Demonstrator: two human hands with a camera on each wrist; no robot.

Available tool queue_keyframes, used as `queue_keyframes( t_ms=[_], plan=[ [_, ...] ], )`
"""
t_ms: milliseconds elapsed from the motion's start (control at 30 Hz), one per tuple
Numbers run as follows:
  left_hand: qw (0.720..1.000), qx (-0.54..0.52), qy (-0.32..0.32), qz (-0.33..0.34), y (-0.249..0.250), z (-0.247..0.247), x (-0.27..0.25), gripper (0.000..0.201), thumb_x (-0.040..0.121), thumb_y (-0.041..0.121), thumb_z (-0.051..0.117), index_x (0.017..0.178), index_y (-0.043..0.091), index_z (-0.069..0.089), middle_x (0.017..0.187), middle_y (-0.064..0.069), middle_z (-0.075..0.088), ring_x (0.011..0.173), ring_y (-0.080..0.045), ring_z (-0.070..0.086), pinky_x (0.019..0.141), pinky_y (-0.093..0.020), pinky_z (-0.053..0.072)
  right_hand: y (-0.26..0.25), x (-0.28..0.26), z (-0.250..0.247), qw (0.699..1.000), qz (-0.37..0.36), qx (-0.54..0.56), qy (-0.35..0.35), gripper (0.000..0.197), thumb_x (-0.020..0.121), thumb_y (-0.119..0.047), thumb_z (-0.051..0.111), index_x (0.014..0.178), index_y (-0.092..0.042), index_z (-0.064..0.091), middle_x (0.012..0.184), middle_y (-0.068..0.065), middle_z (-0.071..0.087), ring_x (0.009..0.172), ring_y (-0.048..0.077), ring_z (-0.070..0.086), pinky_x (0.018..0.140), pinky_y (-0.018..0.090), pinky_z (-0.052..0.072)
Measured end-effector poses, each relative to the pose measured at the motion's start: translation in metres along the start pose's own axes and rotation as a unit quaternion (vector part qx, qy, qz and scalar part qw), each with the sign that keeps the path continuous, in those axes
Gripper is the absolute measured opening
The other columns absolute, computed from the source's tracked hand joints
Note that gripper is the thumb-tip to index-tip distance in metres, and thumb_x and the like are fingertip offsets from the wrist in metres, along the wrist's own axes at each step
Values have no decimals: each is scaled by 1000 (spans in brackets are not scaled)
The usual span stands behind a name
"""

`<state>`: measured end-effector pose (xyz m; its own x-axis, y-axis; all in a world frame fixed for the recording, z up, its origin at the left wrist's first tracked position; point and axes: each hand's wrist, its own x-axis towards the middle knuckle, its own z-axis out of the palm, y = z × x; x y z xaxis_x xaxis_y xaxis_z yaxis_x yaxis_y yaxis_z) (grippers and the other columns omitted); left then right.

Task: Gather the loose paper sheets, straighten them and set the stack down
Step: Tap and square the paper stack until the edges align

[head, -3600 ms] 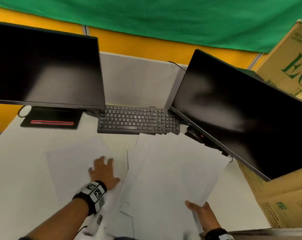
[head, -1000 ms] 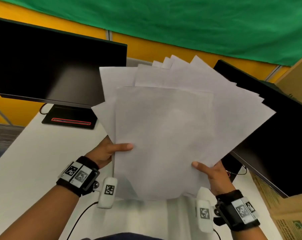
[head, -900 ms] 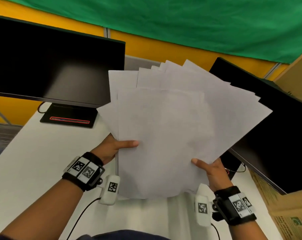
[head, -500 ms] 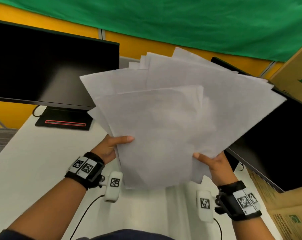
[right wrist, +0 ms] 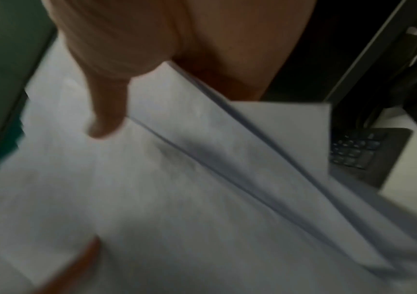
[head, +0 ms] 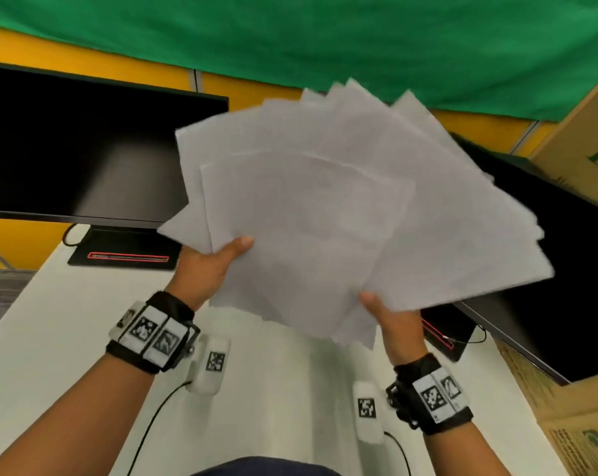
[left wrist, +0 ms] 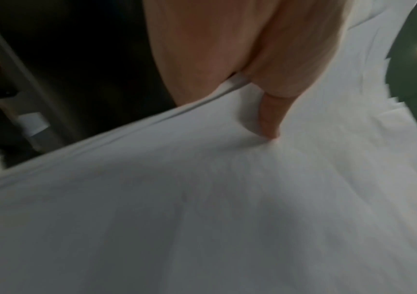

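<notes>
A fanned bundle of several white paper sheets (head: 325, 214) is held up in the air above the desk, its corners splayed toward the upper right. My left hand (head: 211, 266) grips its left edge, thumb on the front sheet. My right hand (head: 393, 321) grips the lower right edge, thumb on the front. In the left wrist view the thumb (left wrist: 273, 111) presses onto the paper sheets (left wrist: 202, 199). The right wrist view shows the thumb (right wrist: 106, 111) on top of the paper sheets (right wrist: 202, 189), whose edges are offset. The fingers behind the paper are hidden.
A white desk (head: 50, 338) lies below. A black monitor (head: 84, 149) stands at the left on its base (head: 125, 255), another monitor (head: 548, 252) at the right. Cardboard boxes (head: 582, 424) stand at the far right. A keyboard (right wrist: 361, 153) lies under the sheets.
The sheets were spread on the desk, then both hands lifted them. Over the last second the fanned bundle has tilted and shifted, with both hands still holding it.
</notes>
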<state>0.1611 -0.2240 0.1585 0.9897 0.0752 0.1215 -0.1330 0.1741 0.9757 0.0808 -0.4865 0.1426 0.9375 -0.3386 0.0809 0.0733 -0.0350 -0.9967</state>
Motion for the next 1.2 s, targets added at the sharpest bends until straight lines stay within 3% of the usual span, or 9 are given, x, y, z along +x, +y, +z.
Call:
queue_keyframes(
  t_ms=[67, 133, 267, 367, 500, 700, 967, 1133, 1200],
  plan=[
    [1000, -5, 4, 1, -13, -5, -13, 40, 75, 3, 73, 101, 31, 62, 89, 24, 74, 90, 4, 67, 74, -11, 52, 19, -10, 6, 999, 31, -38, 22, 72, 41, -57, 84, 97, -16, 66, 93, -14, 69, 82, -17, 62, 88, 8, 44],
    [1000, 13, -13, -20, -33, -13, -26, 45, 66, 7, 80, 101, 30, 62, 89, 25, 73, 88, 6, 67, 73, -12, 53, 37, -19, 13, 995, 80, -39, 36, 38, 59, -30, 87, 90, -27, 66, 86, -23, 69, 79, -20, 61, 98, 20, 45],
    [993, 71, -37, -91, -70, -27, -47, 59, 43, 32, 93, 95, 25, 65, 88, 22, 75, 87, -1, 69, 69, -17, 55, 66, -32, 19, 994, 105, -12, 38, 59, 62, 2, 83, 116, -7, 61, 107, -1, 69, 89, -4, 68, 88, 18, 53],
    [991, 67, -22, -114, -77, -28, -55, 62, 32, 40, 89, 86, 20, 67, 80, 20, 75, 81, -7, 71, 58, -16, 55, 69, -35, 21, 994, 106, -9, 29, 47, 63, 3, 83, 105, -7, 66, 102, 5, 73, 89, 11, 71, 81, 28, 59],
    [994, 39, -18, -99, -73, -15, -60, 41, 55, 18, 89, 89, 24, 66, 84, 20, 75, 81, -5, 71, 60, -16, 56, 63, -37, 30, 993, 100, 31, 49, 43, 63, 3, 82, 94, -19, 64, 93, -2, 72, 83, 6, 71, 62, 12, 54],
    [1000, -6, -17, -13, -42, -9, -53, 40, 61, 2, 82, 87, 31, 70, 88, 16, 76, 83, -5, 71, 66, -17, 56, 38, -34, 21, 997, 19, 58, 54, 45, 64, 13, 77, 95, -18, 66, 80, -18, 76, 77, -4, 69, 66, 9, 53],
    [992, -19, -122, 5, -28, -24, -53, 63, 34, 53, 89, 93, 45, 70, 94, 16, 75, 91, -3, 69, 73, -17, 55, 51, -33, 2, 998, -25, 54, 21, 54, 57, 7, 79, 106, -11, 64, 97, 3, 76, 95, 22, 71, 80, 30, 58],
    [987, -64, -141, 44, -18, -25, -54, 75, 35, 59, 86, 102, 32, 68, 97, 11, 75, 93, -8, 69, 74, -22, 57, 39, -29, -1, 992, -70, 98, -30, 56, 54, 11, 80, 92, -30, 72, 88, -7, 77, 84, 12, 72, 72, 24, 57],
    [983, -57, -159, 68, -7, -16, -53, 91, 34, 62, 84, 113, 23, 59, 104, 10, 71, 99, -13, 66, 77, -26, 57, 33, -28, 4, 990, -80, 105, -48, 51, 51, -3, 80, 96, -24, 69, 89, -6, 76, 85, 13, 71, 72, 24, 56]
  ],
)
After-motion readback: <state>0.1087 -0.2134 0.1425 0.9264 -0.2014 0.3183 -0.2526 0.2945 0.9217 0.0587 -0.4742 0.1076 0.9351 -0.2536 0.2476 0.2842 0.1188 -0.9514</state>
